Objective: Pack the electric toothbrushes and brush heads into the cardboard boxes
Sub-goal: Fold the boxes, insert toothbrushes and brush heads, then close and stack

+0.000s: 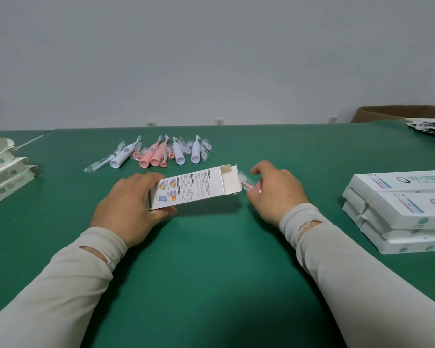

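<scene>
Head view showed the left hand (pixel 126 204) gripping an open-ended box (pixel 194 188) at frame centre while the right hand (pixel 274 190) pinched a pink brush head (pixel 245 183) at its mouth, apparently loading it; sliding it in seemed next.

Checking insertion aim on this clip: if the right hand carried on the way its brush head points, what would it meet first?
The right hand pinches a pink brush head aimed at the open end of the box held by the left hand. Likely the box's mouth, though depth is unclear.

Five toothbrushes (pixel 158 153): three white, two pink.
</scene>
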{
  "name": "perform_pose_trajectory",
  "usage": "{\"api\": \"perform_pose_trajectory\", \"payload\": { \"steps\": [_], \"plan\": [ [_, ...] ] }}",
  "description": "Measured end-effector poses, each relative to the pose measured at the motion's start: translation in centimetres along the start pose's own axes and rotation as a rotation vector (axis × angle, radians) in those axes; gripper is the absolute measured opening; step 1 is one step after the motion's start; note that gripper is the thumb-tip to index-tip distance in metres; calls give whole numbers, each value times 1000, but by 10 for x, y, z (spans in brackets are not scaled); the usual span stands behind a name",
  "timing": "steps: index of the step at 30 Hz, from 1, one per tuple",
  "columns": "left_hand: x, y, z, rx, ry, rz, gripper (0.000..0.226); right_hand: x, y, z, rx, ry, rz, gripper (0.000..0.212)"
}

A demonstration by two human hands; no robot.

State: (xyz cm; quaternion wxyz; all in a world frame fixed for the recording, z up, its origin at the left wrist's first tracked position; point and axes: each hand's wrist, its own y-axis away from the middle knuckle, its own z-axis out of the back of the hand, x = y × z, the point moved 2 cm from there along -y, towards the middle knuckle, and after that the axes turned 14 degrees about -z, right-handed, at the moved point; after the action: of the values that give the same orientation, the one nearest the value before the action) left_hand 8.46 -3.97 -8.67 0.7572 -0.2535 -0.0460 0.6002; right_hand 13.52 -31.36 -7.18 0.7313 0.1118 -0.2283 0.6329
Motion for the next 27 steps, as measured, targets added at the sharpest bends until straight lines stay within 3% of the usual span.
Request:
{"api": "perform_pose_trajectory", "payload": {
  "steps": [2, 4, 6, 8, 11, 15, 20, 27],
  "plan": [
    [1, 0, 0, 0, -6, 0, 56, -3, 0, 13, -79, -176, 15, 44],
    [1, -1, 0, 0, -5, -4, 56, -4, 2, 23, -47, -467, 8, 41],
    [-1, 0, -1, 2, 0, -13, 54, -3, 9, 28, 83, -784, -42, 31],
    [-1, -1, -1, 7, 5, -22, 53, 4, 15, 27, 286, -1085, -103, 35],
    [-2, 0, -1, 6, 4, -26, 55, 14, 27, 28, 511, -1309, -91, 43],
    [-2, 0, -1, 1, 8, -33, 54, 19, 37, 33, 748, -1437, -43, 68],
    [-2, 0, -1, 9, 12, -39, 53, 17, 38, 31, 923, -1425, -47, 63],
    [-3, -1, 0, 21, 8, -38, 53, 16, 32, 29, 896, -1444, 8, 67]
  ]
}}
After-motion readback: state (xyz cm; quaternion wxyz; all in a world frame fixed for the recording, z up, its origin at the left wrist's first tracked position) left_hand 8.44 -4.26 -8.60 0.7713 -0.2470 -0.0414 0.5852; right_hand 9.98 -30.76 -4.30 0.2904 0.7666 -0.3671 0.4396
